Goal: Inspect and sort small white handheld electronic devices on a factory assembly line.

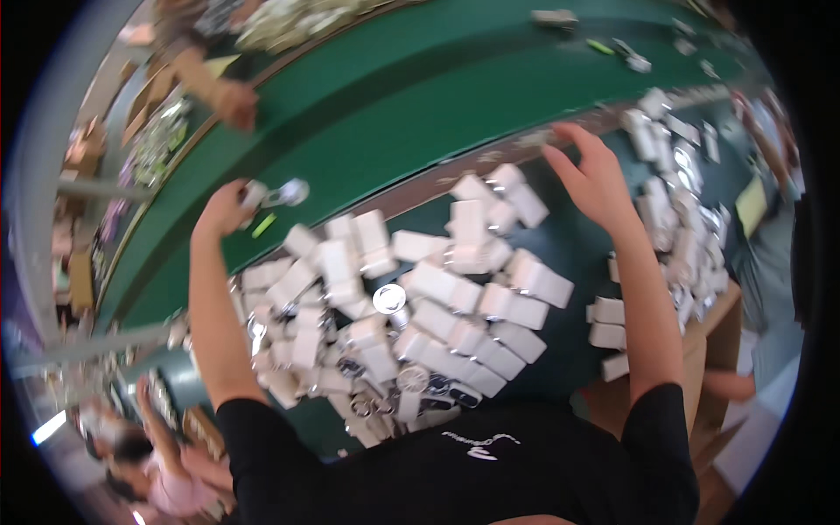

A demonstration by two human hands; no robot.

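Observation:
On the left, over the green conveyor belt, my left hand is closed around the white-wrapped end of what looks like a wristwatch; its shiny round part sticks out to the right. Just below it lies a small bright green strip. My right hand is raised with thumb and fingers apart and nothing in it, near the belt's brown edge rail. Between my arms spreads a heap of white-wrapped watches. A few round dials show, such as a pale one.
Another heap of white-wrapped pieces lies right of my right arm, by a cardboard box. Across the belt a co-worker's hand is blurred. A silvery piece and another green strip lie on the belt's far right.

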